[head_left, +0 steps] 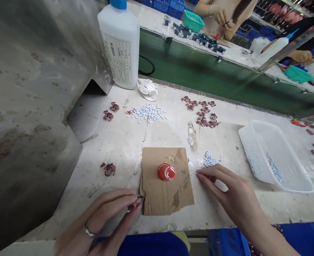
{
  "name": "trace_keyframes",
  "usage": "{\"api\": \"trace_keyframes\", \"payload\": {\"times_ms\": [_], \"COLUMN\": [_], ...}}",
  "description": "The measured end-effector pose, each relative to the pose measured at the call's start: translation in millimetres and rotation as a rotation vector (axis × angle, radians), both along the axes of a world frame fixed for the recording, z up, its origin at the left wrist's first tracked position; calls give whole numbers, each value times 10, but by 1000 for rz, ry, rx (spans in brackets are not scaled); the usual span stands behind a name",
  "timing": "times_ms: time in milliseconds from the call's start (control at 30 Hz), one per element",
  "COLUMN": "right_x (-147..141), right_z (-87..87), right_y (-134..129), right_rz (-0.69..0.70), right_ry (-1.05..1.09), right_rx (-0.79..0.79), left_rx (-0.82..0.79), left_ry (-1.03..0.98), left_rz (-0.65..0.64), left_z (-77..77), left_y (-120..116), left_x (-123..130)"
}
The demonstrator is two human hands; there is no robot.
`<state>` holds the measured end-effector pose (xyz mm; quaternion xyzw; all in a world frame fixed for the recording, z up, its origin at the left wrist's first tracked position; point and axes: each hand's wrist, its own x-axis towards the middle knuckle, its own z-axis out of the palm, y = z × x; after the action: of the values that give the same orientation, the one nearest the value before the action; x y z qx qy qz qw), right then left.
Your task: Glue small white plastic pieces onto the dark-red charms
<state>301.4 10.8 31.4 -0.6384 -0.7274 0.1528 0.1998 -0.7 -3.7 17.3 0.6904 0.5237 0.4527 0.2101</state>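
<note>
My left hand (103, 217), a ring on one finger, pinches a small reddish-brown figure (132, 206) by the near left corner of a cardboard piece (157, 202). Most of that figure is hidden by the fingers. On the cardboard stands a small open jar of red liquid (166, 172). To its right my right hand (231, 192) has thumb and forefinger pressed together at the table, beside a little heap of pale blue-white pieces (210, 159). What sits between those fingertips is too small to name. Another brown figure (109, 169) lies left of the cardboard.
Behind the cardboard are a larger pile of pale pieces (149, 113) and several brown figures (206, 113). A tall white bottle (122, 49) and crumpled white cloth (147, 89) stand back left. At right is a white plastic basket (292, 167). Grey metal (26, 106) borders the left.
</note>
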Motion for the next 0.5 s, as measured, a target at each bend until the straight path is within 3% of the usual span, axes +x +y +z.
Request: {"api": "trace_keyframes", "payload": {"times_ms": [200, 333, 500], "right_x": [-111, -342, -521], "right_z": [171, 279, 311], "right_y": [129, 207, 272], "right_rz": [74, 192, 306], "right_ry": [55, 169, 187], "right_rx": [-94, -28, 75], "left_rx": [-75, -61, -105], "left_ry": [-88, -14, 37], "left_rz": [105, -19, -46], "left_z": [-9, 29, 53], "left_y": [-23, -28, -29], "left_x": [74, 63, 37]}}
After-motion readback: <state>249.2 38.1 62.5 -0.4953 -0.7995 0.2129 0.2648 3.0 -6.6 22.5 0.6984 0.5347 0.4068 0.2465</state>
